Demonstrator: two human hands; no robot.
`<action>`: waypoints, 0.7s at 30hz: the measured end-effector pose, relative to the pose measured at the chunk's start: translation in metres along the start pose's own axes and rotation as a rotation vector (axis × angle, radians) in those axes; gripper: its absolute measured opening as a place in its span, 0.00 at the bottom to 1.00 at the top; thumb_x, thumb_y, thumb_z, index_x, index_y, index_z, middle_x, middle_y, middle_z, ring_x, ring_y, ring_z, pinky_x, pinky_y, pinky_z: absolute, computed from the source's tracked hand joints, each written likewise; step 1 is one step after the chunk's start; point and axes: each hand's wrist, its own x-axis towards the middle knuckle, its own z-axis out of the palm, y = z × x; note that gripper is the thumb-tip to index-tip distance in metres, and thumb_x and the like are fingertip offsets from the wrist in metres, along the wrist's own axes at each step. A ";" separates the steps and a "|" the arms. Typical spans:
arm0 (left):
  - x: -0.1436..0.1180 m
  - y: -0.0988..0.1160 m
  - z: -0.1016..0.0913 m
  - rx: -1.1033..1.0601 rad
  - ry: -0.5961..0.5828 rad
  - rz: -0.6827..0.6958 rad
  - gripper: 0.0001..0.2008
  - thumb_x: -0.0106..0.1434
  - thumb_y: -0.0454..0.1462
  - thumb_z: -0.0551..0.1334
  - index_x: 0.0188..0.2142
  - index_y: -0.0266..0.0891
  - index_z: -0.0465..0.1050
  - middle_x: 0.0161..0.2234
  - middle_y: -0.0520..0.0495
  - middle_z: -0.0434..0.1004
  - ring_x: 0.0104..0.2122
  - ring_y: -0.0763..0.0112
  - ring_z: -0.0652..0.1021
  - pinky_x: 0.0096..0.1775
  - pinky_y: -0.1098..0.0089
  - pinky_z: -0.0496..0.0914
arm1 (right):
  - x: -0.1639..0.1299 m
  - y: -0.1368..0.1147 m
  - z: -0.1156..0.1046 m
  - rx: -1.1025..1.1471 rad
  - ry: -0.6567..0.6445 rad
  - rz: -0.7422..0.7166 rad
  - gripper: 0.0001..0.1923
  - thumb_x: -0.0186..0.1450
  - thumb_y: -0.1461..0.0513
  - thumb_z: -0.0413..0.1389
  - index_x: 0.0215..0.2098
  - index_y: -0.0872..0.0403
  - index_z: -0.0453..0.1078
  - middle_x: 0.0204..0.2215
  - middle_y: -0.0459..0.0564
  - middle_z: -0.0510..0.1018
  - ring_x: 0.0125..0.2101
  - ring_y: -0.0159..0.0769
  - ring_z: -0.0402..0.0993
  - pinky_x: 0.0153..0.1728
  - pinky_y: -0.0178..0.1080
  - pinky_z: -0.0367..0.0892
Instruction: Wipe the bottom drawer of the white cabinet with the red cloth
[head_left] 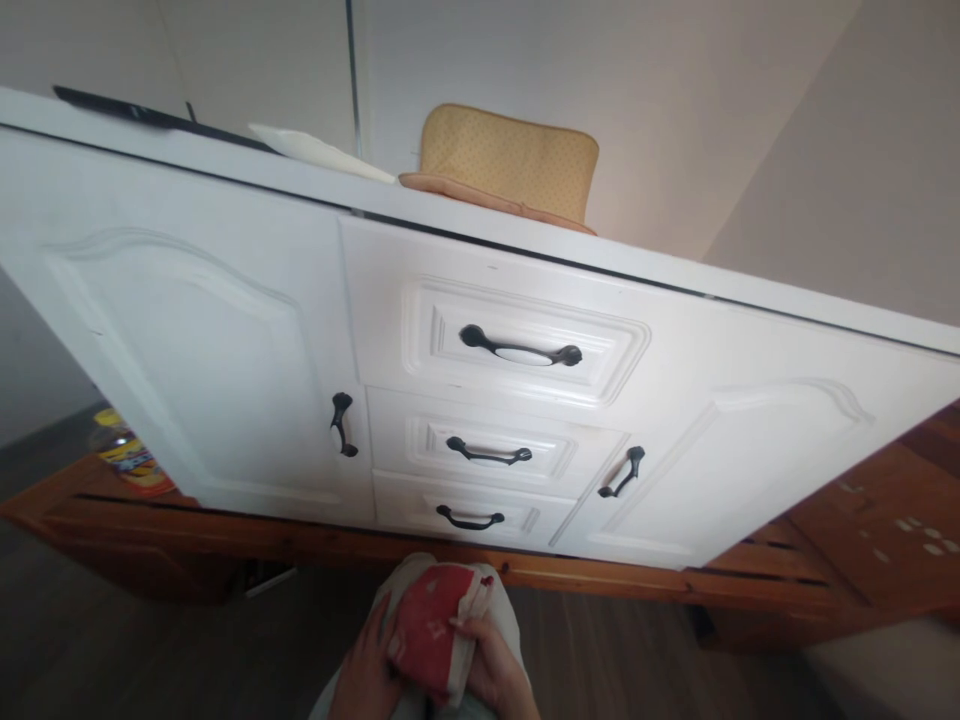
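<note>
Low in the view, a red cloth bundle (429,632) with pale markings and an off-white, gathered edge is held over the person's light-clothed lap. It looks like a small pouch or a folded cloth; I cannot tell which. My left hand (367,655) wraps round its left side, fingers curved against the red fabric. On the opposite side, my right hand (489,660) grips the off-white edge, the thumb lying on top. A small dark red bit shows at the bundle's upper right corner. The undersides of both hands are hidden.
A white cabinet (195,330) with doors, three drawers and dark handles (521,347) stands on a wooden bench (555,575) in front. On its top are a tan padded item (510,160), a white flat thing (322,152) and a dark slab (150,113). A yellow-capped bottle (131,455) stands left.
</note>
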 end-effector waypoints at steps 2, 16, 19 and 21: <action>0.000 0.001 -0.001 -0.025 0.014 -0.001 0.34 0.59 0.37 0.60 0.67 0.42 0.68 0.74 0.42 0.61 0.71 0.54 0.66 0.67 0.54 0.67 | -0.001 0.001 0.001 0.004 0.014 -0.014 0.27 0.45 0.60 0.73 0.45 0.49 0.80 0.37 0.49 0.87 0.48 0.53 0.82 0.48 0.54 0.77; 0.003 -0.007 0.005 -0.052 0.035 0.015 0.35 0.60 0.38 0.60 0.68 0.41 0.66 0.73 0.40 0.61 0.71 0.52 0.66 0.66 0.53 0.68 | 0.002 0.002 -0.003 0.028 0.004 -0.016 0.30 0.45 0.59 0.74 0.47 0.48 0.80 0.38 0.50 0.87 0.51 0.55 0.80 0.51 0.56 0.75; 0.004 -0.008 0.007 -0.059 0.038 0.010 0.34 0.61 0.39 0.60 0.68 0.41 0.66 0.73 0.39 0.62 0.70 0.51 0.68 0.66 0.53 0.68 | 0.002 0.001 -0.005 0.037 -0.015 -0.012 0.29 0.47 0.59 0.74 0.48 0.49 0.80 0.40 0.51 0.87 0.52 0.54 0.80 0.51 0.55 0.75; 0.005 -0.009 0.009 -0.053 0.014 0.005 0.35 0.62 0.40 0.60 0.69 0.40 0.65 0.73 0.38 0.61 0.70 0.51 0.68 0.66 0.53 0.68 | 0.004 0.002 -0.007 0.048 -0.021 0.002 0.28 0.47 0.59 0.73 0.48 0.49 0.80 0.39 0.51 0.87 0.53 0.54 0.80 0.51 0.55 0.76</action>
